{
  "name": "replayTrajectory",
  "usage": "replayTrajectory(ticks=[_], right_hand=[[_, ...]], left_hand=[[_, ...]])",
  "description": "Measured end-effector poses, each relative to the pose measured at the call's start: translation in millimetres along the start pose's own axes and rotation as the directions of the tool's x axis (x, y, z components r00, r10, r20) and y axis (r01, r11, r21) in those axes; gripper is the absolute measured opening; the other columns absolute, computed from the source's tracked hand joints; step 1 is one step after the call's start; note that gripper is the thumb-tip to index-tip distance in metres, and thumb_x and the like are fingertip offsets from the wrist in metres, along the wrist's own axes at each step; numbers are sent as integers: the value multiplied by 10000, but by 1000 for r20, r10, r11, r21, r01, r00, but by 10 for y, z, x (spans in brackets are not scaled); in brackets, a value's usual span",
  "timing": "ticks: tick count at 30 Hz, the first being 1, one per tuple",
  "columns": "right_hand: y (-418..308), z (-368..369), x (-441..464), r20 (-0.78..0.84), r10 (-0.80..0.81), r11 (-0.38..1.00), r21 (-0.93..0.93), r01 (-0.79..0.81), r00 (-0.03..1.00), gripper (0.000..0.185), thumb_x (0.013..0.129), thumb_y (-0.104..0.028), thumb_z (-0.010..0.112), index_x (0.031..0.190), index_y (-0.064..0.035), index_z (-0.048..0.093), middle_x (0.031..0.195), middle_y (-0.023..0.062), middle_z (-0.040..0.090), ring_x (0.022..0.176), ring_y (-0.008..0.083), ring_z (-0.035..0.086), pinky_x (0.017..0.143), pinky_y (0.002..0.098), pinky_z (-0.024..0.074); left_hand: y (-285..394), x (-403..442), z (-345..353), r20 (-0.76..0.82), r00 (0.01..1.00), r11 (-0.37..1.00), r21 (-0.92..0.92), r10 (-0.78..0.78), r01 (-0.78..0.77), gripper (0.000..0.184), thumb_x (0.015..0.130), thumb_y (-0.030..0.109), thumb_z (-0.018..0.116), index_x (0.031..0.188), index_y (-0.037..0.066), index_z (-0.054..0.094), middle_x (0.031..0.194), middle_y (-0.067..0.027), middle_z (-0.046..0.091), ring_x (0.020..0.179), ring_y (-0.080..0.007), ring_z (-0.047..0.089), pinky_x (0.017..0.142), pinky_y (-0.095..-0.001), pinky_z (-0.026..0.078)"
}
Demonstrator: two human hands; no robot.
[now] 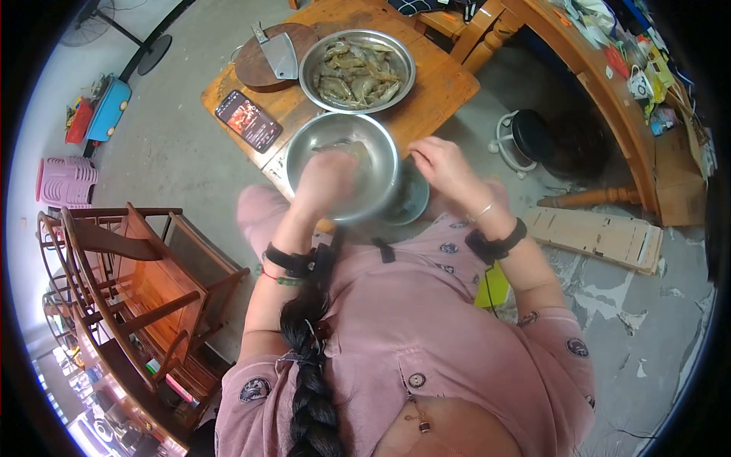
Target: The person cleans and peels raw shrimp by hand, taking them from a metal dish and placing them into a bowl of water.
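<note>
- I'd judge the step in hand is working through shrimp (356, 72) over the near bowl (377, 181)
- Left hand (329, 183) sits over that bowl, badly blurred, so I cannot tell whether it grasps anything
- Right hand (448, 166) is just right of it, by the tub (413, 201), fingertips drawn together; I cannot tell whether they pinch something
- The shrimp lie heaped in the far bowl (308, 67), beyond the left hand, with what looks like another just past its fingers in the near bowl
- The next move, I'd say, calls for a light, sure pinch, as shrimp look slick
- Ahead and left of the left hand, the bench (438, 87) carries a round board (251, 67) with a cleaver (280, 55) on it, and a phone (248, 122)
- Well right of the right hand stands a black stool (531, 135)
- Off left of the left hand, a wooden chair (171, 286) and, farther ahead, a fan (154, 55) stand on grey floor (190, 91)
</note>
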State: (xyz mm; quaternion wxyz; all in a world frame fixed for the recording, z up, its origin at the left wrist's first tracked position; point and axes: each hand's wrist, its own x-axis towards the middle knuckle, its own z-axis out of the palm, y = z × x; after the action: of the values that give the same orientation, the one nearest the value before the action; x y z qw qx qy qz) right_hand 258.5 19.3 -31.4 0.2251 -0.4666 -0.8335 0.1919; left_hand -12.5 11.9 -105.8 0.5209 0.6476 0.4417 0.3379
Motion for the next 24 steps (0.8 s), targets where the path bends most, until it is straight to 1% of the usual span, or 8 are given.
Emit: replayTrajectory(ticks=[2,4,5,9,11,16,18,24], right_hand=[[-147,-34,118,-61,-76,997,14,77,995,197,834,-83,607,1013,-16,654,995,157,671,899,352,648,779,420,533],[-224,-10,247,-165,-385,920,1,391,908,241,830,-87,633,1063,-27,631,1051,124,659,923,324,641,801,400,529],[-229,13,277,-105,-409,912,-19,410,906,289,838,-78,638,1125,-44,632,1101,123,660,968,304,640,841,381,526],[-302,108,399,-29,-479,878,-33,478,877,288,825,-79,649,1110,-40,632,1076,127,667,934,301,650,816,376,536],[-302,164,441,28,-536,842,-65,536,844,253,840,-129,631,1065,-12,631,914,125,664,825,298,658,726,380,536],[-398,118,474,156,-521,839,-88,537,839,252,865,-139,592,1069,5,623,812,132,642,756,302,657,674,393,531],[-429,112,482,223,-500,843,-97,530,837,258,871,-144,584,1074,10,620,802,136,638,752,302,656,673,401,529],[-443,126,486,307,-491,801,-210,561,815,165,884,-155,568,925,3,594,741,129,615,671,292,655,582,390,533]], left_hand=[[34,4,23,46,999,1000,-3,5,-5,253,1024,211,441,927,27,585,612,16,477,483,-118,460,476,-223,375],[39,4,45,90,996,1000,-5,11,-11,248,1022,203,439,928,26,585,610,17,473,482,-115,459,468,-223,369],[38,1,56,99,995,1000,-25,-12,14,243,1021,200,443,926,26,584,610,19,469,483,-111,457,459,-222,359],[163,-8,89,76,987,990,-1,-139,139,228,1016,187,452,917,29,584,604,26,454,473,-98,449,428,-221,319],[312,-16,112,53,972,974,6,-228,228,226,1013,176,450,909,26,584,604,28,449,462,-93,442,414,-228,305],[491,-13,126,14,947,947,-12,-320,320,242,1007,173,451,879,19,586,612,29,446,468,-90,439,412,-233,308],[502,-17,118,59,977,976,87,-205,200,251,1006,170,455,863,11,586,615,28,440,471,-90,444,417,-236,320],[469,24,158,62,980,975,137,-187,177,244,1001,120,471,833,-18,583,609,16,450,469,-97,449,425,-259,350]])
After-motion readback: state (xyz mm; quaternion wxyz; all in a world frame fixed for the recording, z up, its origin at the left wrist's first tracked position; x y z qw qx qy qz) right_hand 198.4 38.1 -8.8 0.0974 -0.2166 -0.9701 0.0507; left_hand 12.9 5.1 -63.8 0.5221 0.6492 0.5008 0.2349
